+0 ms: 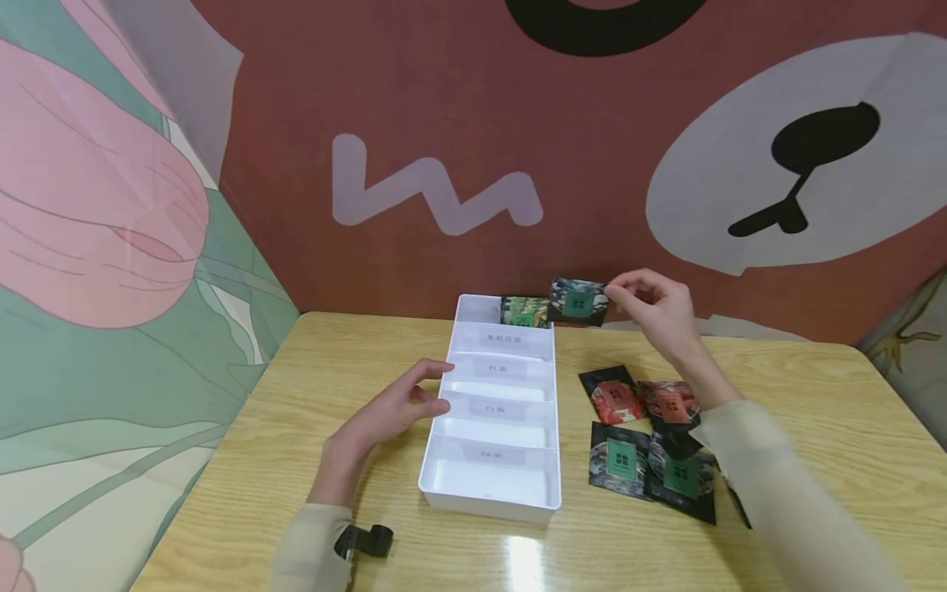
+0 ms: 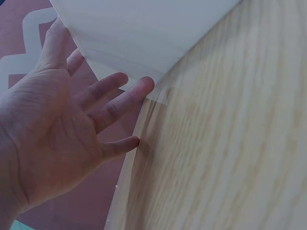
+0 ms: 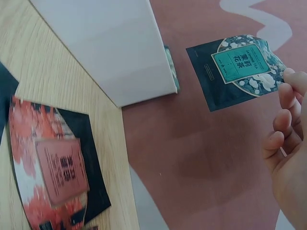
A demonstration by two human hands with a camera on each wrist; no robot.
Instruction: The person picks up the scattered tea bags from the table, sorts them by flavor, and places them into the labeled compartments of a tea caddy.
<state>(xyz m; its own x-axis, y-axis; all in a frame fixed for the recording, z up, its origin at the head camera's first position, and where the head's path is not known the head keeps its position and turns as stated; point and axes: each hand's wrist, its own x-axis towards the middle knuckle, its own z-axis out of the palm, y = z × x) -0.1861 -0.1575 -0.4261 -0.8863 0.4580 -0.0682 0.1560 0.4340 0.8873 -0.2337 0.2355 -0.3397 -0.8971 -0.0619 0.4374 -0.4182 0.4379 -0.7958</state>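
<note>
Between thumb and fingers my right hand (image 1: 658, 316) pinches a jasmine tea packet (image 3: 240, 67) by its edge, holding it up beside the far end of a white divided box (image 1: 491, 510). The packet is dark with a green label. My left hand (image 1: 395, 407) rests along the box's left side, its fingers spread and fingertips at the wall, as the left wrist view shows. Another tea packet (image 1: 524, 312), yellowish green, stands in the box's farthest compartment. The four nearer compartments, each with a printed label, hold nothing visible.
Right of the box lie two red-labelled packets (image 1: 616, 396) and, nearer, green-labelled packets (image 1: 620, 460), some overlapping and partly under my right sleeve (image 1: 777, 477). The wooden table (image 1: 355, 345) meets a printed wall cloth (image 1: 444, 271) behind. A black wrist device (image 1: 366, 540) sits at my left cuff.
</note>
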